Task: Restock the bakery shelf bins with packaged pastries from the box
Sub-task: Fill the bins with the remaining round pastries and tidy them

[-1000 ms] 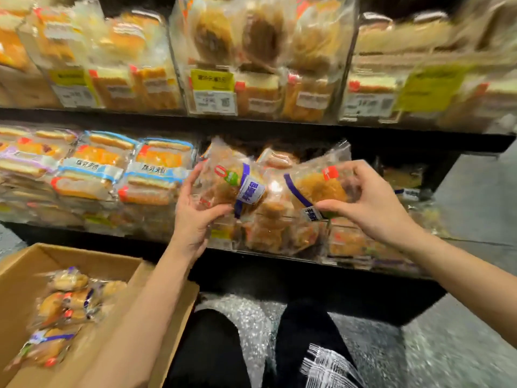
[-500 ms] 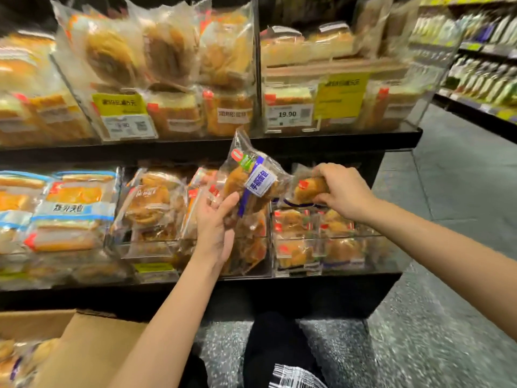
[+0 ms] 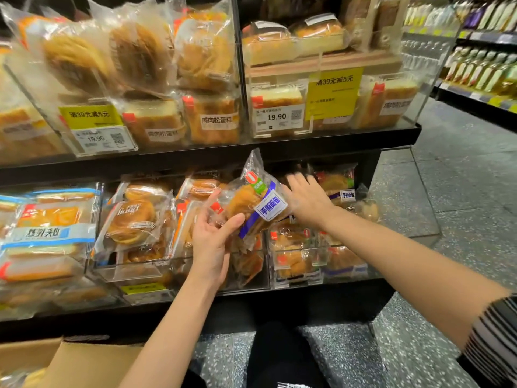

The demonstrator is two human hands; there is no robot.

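Observation:
My left hand (image 3: 214,236) grips a clear pastry packet with a blue stripe and white label (image 3: 256,204), held tilted in front of the lower shelf. My right hand (image 3: 306,198) reaches with spread fingers into the right clear bin (image 3: 416,236) on the lower shelf and holds nothing. A matching packet (image 3: 340,189) lies just beyond its fingers in that bin. The cardboard box (image 3: 72,362) shows only a flap at the bottom left.
Clear bins of packaged breads (image 3: 134,222) fill the lower shelf to the left. The upper shelf (image 3: 307,144) carries cake packs, a price tag (image 3: 277,116) and yellow signs. My knees are at the bottom centre. A speckled floor aisle (image 3: 461,191) and a bottle shelf (image 3: 486,68) lie to the right.
My right hand has let go of its pastry packet in the right bin and its fingers have spread. The view has shifted right, so the box is nearly out of frame.

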